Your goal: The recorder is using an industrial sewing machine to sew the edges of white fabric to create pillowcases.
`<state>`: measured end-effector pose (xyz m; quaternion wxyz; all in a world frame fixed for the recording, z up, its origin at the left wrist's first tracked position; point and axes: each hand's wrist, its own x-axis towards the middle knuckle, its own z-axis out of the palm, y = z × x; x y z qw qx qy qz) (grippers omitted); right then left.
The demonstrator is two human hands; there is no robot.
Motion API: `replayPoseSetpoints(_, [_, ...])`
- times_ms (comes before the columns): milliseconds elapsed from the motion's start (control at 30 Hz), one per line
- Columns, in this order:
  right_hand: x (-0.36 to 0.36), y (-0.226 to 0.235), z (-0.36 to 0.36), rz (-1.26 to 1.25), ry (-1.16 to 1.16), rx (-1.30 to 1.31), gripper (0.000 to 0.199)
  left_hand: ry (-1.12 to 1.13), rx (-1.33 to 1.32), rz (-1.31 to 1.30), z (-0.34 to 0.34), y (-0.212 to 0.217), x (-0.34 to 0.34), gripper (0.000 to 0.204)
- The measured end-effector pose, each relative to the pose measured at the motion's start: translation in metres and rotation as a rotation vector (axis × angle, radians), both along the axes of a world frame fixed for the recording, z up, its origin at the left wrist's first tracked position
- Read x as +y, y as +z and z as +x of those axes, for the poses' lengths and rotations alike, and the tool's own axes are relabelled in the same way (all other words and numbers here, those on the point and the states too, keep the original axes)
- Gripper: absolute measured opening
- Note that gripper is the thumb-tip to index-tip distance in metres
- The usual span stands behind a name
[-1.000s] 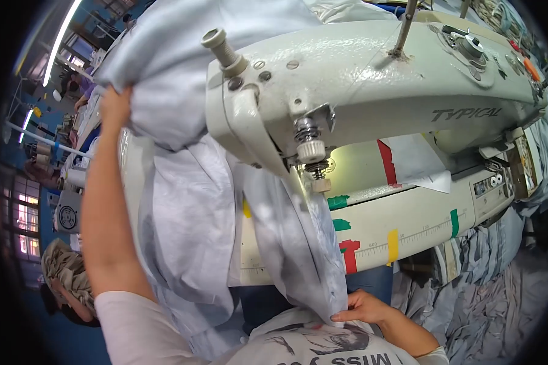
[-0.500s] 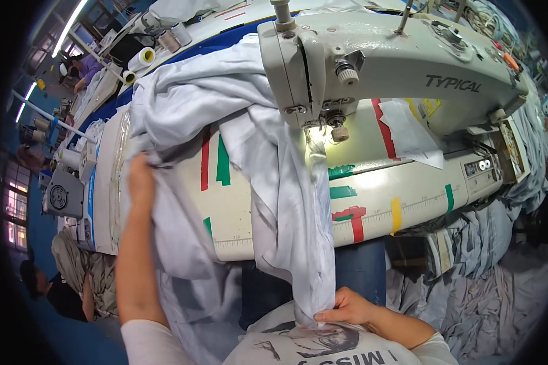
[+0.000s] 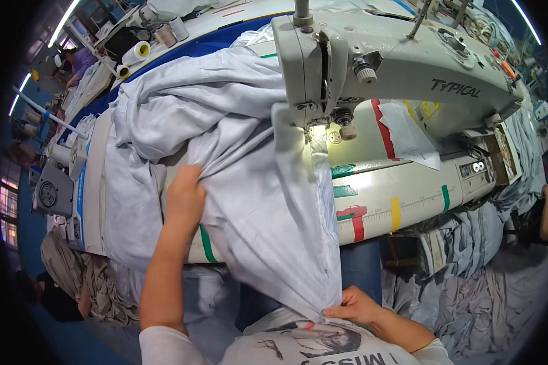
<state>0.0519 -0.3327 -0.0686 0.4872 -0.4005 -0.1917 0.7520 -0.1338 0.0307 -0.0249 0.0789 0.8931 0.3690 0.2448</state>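
Note:
A large piece of pale grey fabric (image 3: 256, 201) lies bunched over the sewing machine's bed and drapes down to my lap. Its right edge runs up under the lit needle area of the white sewing machine (image 3: 402, 67). Left of the needle, my left hand (image 3: 186, 191) is closed on a gathered fold of the fabric, with creases fanning out from the fingers. Close to my body, my right hand (image 3: 352, 306) pinches the fabric's lower corner between thumb and fingers, holding the edge drawn straight toward me.
Coloured tape strips mark the bed (image 3: 383, 194), and a white paper piece (image 3: 408, 134) lies under the machine arm. Thread cones (image 3: 136, 53) stand at the back left. Heaped grey garments (image 3: 469, 243) fill the right side. Other people sit at both sides.
My left hand has moved right and taken hold of a fold, spreading the fabric across the bed toward the needle. My right hand keeps its pinch on the corner, nearly still.

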Motion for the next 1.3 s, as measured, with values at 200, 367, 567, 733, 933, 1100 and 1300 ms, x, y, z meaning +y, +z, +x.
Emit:
replayPoseSetpoints(200, [0.008, -0.019, -0.008, -0.025, 0.023, -0.039, 0.014, 0.322, 0.706, 0.171, -0.024, 0.06, -0.054, 0.022])
replayPoseSetpoints(367, [-0.006, -0.01, 0.005, -0.074, 0.009, -0.162, 0.016, -0.675, 0.051, -0.073, 0.088, 0.041, -0.104, 0.035])
replayPoseSetpoints(567, [-0.021, 0.001, 0.023, -0.044, -0.01, -0.337, 0.017, -0.518, 0.219, 0.001, 0.112, 0.009, -0.069, 0.053])
replayPoseSetpoints(733, [-0.017, -0.005, 0.024, 0.07, 0.0, -0.41, 0.016, -0.55, 0.272, 0.021, 0.11, 0.009, -0.058, 0.056])
replayPoseSetpoints(933, [0.0, -0.01, 0.026, 0.089, -0.07, -0.409, 0.015, -0.593, 0.206, -0.208, 0.12, 0.01, -0.035, 0.058])
replayPoseSetpoints(1100, [0.017, -0.014, 0.028, 0.151, -0.139, -0.41, 0.014, -0.607, 0.087, -0.191, 0.13, 0.01, -0.017, 0.056])
replayPoseSetpoints(1300, [0.021, -0.003, 0.024, 0.063, -0.176, -0.385, 0.014, -0.439, 0.099, -0.289, 0.104, 0.027, 0.029, 0.054])
